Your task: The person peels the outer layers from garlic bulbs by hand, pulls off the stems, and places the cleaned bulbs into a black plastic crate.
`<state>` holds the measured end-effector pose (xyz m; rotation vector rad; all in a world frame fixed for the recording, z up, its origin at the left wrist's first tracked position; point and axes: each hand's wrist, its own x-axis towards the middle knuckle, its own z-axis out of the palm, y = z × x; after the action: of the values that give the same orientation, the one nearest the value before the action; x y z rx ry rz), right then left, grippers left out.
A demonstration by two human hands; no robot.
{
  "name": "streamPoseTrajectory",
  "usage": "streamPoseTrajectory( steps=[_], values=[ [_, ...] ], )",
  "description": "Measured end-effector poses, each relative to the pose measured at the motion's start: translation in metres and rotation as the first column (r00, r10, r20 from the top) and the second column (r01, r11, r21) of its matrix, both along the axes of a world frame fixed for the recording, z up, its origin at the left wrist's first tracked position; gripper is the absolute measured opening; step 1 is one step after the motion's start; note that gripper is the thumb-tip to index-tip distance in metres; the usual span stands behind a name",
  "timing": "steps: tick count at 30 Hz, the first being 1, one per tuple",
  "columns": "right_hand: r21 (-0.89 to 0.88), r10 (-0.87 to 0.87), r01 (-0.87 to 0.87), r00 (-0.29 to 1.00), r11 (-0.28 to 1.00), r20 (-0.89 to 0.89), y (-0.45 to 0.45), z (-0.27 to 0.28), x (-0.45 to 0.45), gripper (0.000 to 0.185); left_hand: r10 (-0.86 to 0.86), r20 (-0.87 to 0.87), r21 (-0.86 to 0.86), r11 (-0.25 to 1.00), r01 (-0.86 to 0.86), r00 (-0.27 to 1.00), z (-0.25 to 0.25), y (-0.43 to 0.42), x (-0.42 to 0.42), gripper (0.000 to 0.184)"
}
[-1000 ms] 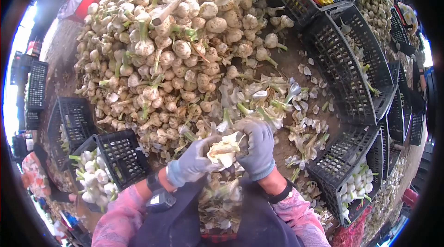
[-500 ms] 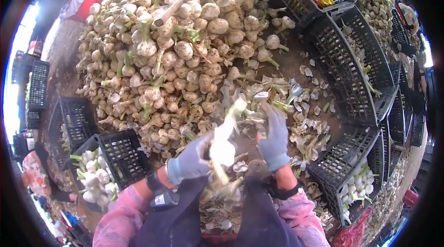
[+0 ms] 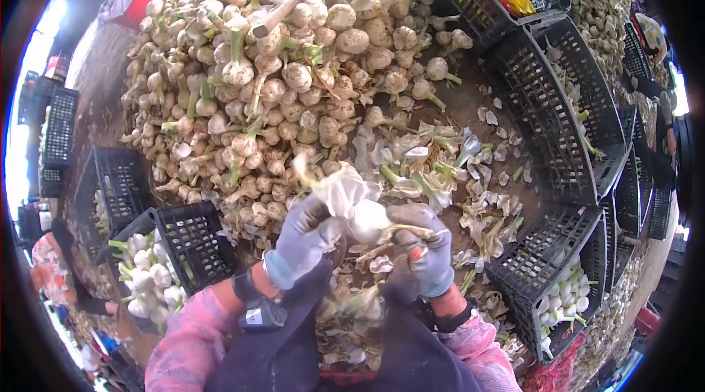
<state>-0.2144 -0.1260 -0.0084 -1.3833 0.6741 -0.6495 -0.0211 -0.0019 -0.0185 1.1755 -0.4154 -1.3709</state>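
A white garlic bulb [image 3: 365,221] is held between my two gloved hands, with loose papery skin hanging off its upper left side. My left hand [image 3: 307,236] pinches the bulb and its peeling skin from the left. On the other side, my right hand [image 3: 426,243] has its fingers closed round the bulb's thin dry end. Both hands wear grey gloves, and a reddish spot shows on the right one. Shed garlic skins [image 3: 422,164] and cut green stem pieces lie on the ground just beyond the hands.
A large heap of unpeeled garlic [image 3: 294,76] lies ahead, with a wooden-handled tool [image 3: 283,13] on top. Black crates [image 3: 194,245] stand at left and right [image 3: 543,245], some holding white bulbs. A red bucket [image 3: 141,4] is far left. Other people sit at both edges.
The bulb has turned so its skin points up and left. My right hand has come down from its raised, open pose and now grips the bulb's end.
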Motion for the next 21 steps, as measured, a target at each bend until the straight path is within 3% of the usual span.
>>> streamPoseTrajectory(
  steps=[3,4,5,7,8,9,11,14,16,17,20,21],
  values=[
    [0.144,-0.112,0.104,0.993,0.984,0.048,0.006,-0.006,-0.006,0.021,-0.105,0.272,-0.244,0.954,0.174,0.956,-0.001,-0.001,-0.004,0.015],
    [0.167,-0.137,0.123,0.988,0.978,0.074,0.009,-0.011,-0.008,0.020,-0.110,0.766,-0.190,0.902,0.387,0.633,-0.005,-0.002,0.009,0.015],
    [0.192,-0.161,0.140,0.982,0.971,0.097,0.011,-0.013,-0.009,0.020,-0.218,0.784,-0.126,0.861,0.493,0.581,-0.004,0.000,0.011,0.016],
    [0.430,-0.337,0.261,0.935,0.864,0.111,0.007,-0.016,-0.014,0.023,-0.416,0.795,0.010,0.737,0.676,0.441,-0.001,0.008,0.009,0.019],
    [0.449,-0.371,0.276,0.918,0.850,0.138,0.002,-0.016,-0.016,0.024,-0.554,0.774,0.114,0.598,0.793,0.307,0.002,0.010,0.007,0.023],
    [0.467,-0.407,0.292,0.898,0.835,0.166,-0.003,-0.016,-0.017,0.026,-0.555,0.809,0.175,0.540,0.823,0.192,0.004,0.013,0.004,0.021],
    [0.454,-0.365,0.243,0.909,0.857,0.202,-0.008,-0.015,-0.021,0.028,-0.696,0.694,0.533,0.328,0.780,-0.181,0.005,0.007,0.014,0.023],
    [0.510,-0.310,0.166,0.927,0.844,0.211,-0.003,-0.002,-0.020,0.031,-0.463,0.886,0.391,0.721,0.573,-0.022,0.005,-0.001,0.025,0.040],
    [0.613,-0.336,0.149,0.920,0.776,0.201,0.003,0.001,-0.014,0.033,-0.274,0.926,0.142,0.891,0.431,0.260,0.030,-0.019,0.020,0.055],
    [0.660,-0.350,0.141,0.916,0.738,0.195,0.006,0.003,-0.011,0.034,-0.154,0.912,0.022,0.944,0.329,0.381,0.038,-0.027,0.015,0.062],
    [0.779,-0.262,-0.012,0.938,0.627,0.225,0.009,0.003,-0.004,0.033,-0.180,0.817,-0.094,0.896,0.435,0.547,0.035,-0.041,0.006,0.078],
    [0.802,-0.217,-0.057,0.949,0.594,0.228,0.009,0.002,-0.003,0.033,-0.298,0.271,-0.040,0.946,0.320,0.915,0.034,-0.034,-0.005,0.070]
  ],
)
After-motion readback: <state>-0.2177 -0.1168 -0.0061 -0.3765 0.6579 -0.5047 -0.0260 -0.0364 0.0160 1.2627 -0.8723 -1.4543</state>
